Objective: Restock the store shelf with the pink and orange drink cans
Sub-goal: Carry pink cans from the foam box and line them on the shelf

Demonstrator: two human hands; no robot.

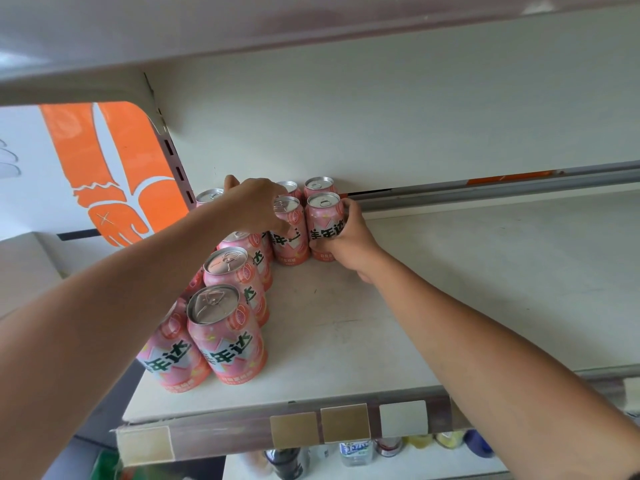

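Pink can (325,226) at the back reads 美年达 in bold black characters down its side. Neighbouring can (292,249) shows the same, partly covered. Front can (227,341) shows 年达. Smaller print beneath is too blurred to read.

glossy metal cans (227,336), matt painted shelf (398,289)
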